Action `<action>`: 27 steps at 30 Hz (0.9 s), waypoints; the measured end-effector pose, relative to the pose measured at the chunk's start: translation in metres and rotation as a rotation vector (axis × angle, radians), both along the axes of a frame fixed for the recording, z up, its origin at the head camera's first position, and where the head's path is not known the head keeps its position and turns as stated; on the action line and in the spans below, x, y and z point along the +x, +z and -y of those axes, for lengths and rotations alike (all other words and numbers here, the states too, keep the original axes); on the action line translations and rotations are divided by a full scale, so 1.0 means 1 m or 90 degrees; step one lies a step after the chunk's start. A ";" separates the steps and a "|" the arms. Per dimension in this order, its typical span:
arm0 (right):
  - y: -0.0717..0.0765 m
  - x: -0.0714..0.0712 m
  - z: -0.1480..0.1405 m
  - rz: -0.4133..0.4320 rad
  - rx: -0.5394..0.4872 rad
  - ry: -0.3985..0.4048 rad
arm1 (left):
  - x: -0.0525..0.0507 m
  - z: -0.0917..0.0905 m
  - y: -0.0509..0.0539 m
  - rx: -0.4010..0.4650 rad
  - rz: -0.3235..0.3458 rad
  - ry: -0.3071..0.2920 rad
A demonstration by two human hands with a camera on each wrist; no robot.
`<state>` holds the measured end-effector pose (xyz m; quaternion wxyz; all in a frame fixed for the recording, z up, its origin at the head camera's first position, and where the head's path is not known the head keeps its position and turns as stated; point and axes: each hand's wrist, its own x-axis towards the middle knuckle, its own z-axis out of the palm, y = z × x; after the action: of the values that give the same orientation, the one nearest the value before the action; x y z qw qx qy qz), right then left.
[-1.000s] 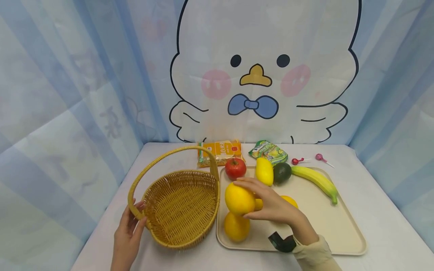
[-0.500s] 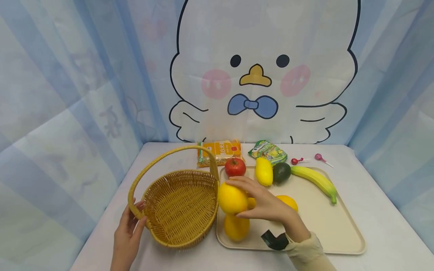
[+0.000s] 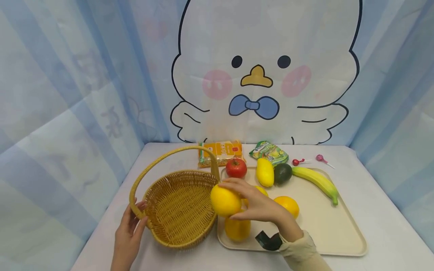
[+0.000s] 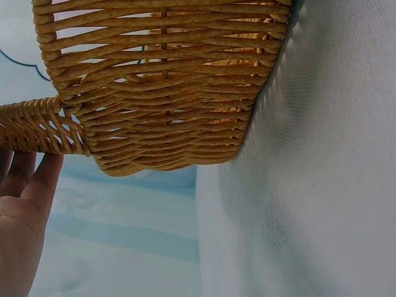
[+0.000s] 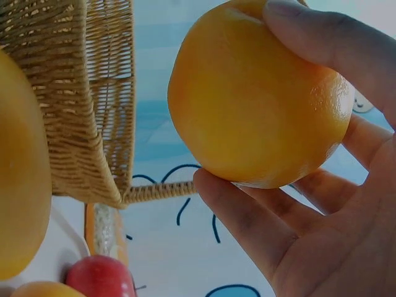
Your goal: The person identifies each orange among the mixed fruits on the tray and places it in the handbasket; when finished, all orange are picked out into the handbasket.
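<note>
My right hand (image 3: pixel 259 203) pinches a round orange-yellow fruit (image 3: pixel 225 200) between thumb and fingers, held up beside the right rim of the wicker basket (image 3: pixel 183 210). In the right wrist view the fruit (image 5: pixel 260 99) sits between the thumb and fingertips of the hand (image 5: pixel 334 247). My left hand (image 3: pixel 127 237) grips the base of the basket's handle (image 3: pixel 169 152) on the left side. The left wrist view shows that hand (image 4: pixel 25 210) with its fingers against the handle (image 4: pixel 43 127). The basket's inside holds nothing visible.
On the beige tray (image 3: pixel 332 229) lie another yellow fruit (image 3: pixel 237 228), an orange one (image 3: pixel 287 206), a mango (image 3: pixel 265 172), an avocado (image 3: pixel 283 173) and a banana (image 3: pixel 317 182). A red apple (image 3: pixel 236 168), two packets and two lollipops lie toward the back.
My right hand has moved left with the round fruit, from above the tray to the basket's right rim. More of the fruits behind it shows. The left hand stays on the handle.
</note>
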<state>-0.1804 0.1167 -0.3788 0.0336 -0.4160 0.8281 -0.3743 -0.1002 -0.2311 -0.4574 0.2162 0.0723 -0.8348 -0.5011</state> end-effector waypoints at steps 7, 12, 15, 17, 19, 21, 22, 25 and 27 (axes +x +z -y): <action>0.002 0.001 0.016 0.001 0.014 0.035 | 0.002 0.001 0.000 -0.002 0.015 -0.003; 0.000 -0.001 0.025 -0.032 0.029 0.051 | 0.001 0.002 0.002 -0.008 -0.002 -0.014; -0.001 -0.001 0.030 -0.025 0.035 0.065 | 0.001 0.002 0.002 -0.011 -0.008 -0.018; -0.002 -0.002 0.034 -0.017 0.041 0.073 | 0.001 0.002 0.002 -0.013 -0.009 -0.020; -0.002 -0.002 0.037 -0.005 0.048 0.077 | 0.001 0.002 0.002 -0.013 -0.009 -0.020; -0.003 -0.002 0.040 0.003 0.058 0.076 | 0.001 0.002 0.003 -0.014 -0.009 -0.019; -0.003 -0.002 0.041 0.007 0.060 0.075 | 0.001 0.002 0.003 -0.014 -0.009 -0.018; -0.003 -0.003 0.045 0.014 0.069 0.075 | 0.001 0.001 0.003 -0.013 -0.007 -0.015; -0.004 -0.004 0.047 0.018 0.073 0.076 | 0.000 0.001 0.003 -0.015 -0.006 -0.012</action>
<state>-0.1847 0.0694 -0.3830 0.0914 -0.4570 0.8212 -0.3292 -0.0998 -0.2324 -0.4542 0.2162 0.0597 -0.8401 -0.4938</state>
